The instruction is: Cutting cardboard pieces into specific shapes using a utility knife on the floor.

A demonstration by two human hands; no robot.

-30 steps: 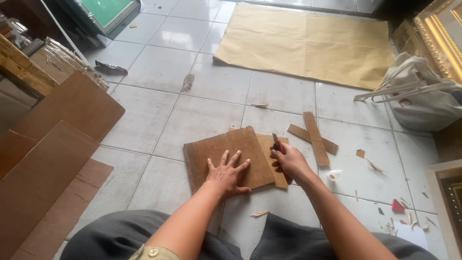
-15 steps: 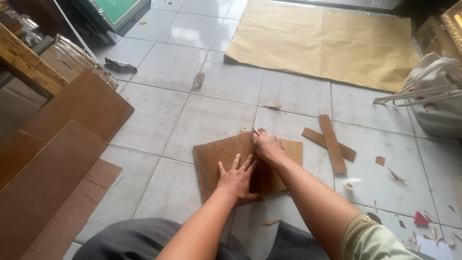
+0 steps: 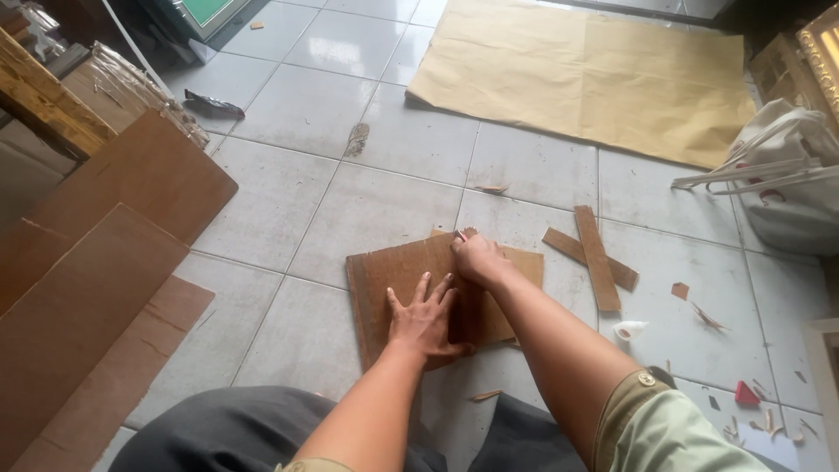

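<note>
A square brown board (image 3: 393,280) lies on the tiled floor on top of a lighter board (image 3: 524,265). My left hand (image 3: 424,316) presses flat on the brown board with fingers spread. My right hand (image 3: 476,259) is closed around a small cutter (image 3: 460,234), whose tip shows at the board's far edge. My knees in grey trousers frame the bottom of the view.
Two crossed wood strips (image 3: 597,255) lie to the right. A large sheet of brown paper (image 3: 585,79) covers the floor ahead. Big brown boards (image 3: 96,288) lean at the left. A white bag (image 3: 778,188) sits at the right, with scraps and a red piece (image 3: 745,394) near it.
My right hand moved from the board's right side up to its far edge, carrying the cutter. My left hand stayed flat on the board. The view shifted slightly.
</note>
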